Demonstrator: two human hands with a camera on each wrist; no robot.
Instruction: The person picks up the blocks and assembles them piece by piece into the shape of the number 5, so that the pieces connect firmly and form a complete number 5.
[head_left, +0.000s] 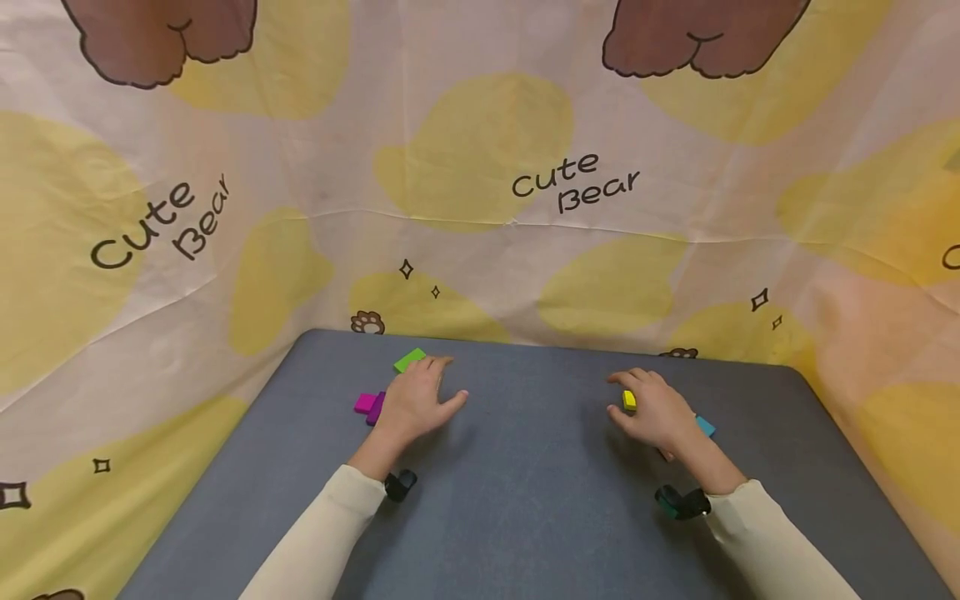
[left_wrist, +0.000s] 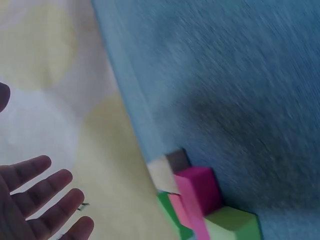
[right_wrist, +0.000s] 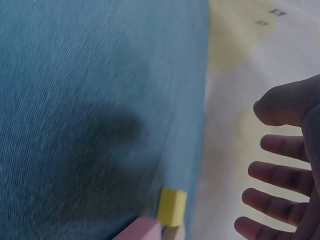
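You hold your left hand (head_left: 412, 402) raised over the grey tabletop (head_left: 510, 508), fingers loosely extended and gripping nothing, near a lime-green flat block (head_left: 408, 360), a magenta block (head_left: 364, 403) and a purple block (head_left: 376, 410) that touches the magenta one. Your right hand (head_left: 657, 412), likewise relaxed and holding nothing, is above a small yellow block (head_left: 629, 400) and a light-blue block (head_left: 705, 426); your right wrist view also shows a pink block (right_wrist: 141, 229) beside the yellow one.
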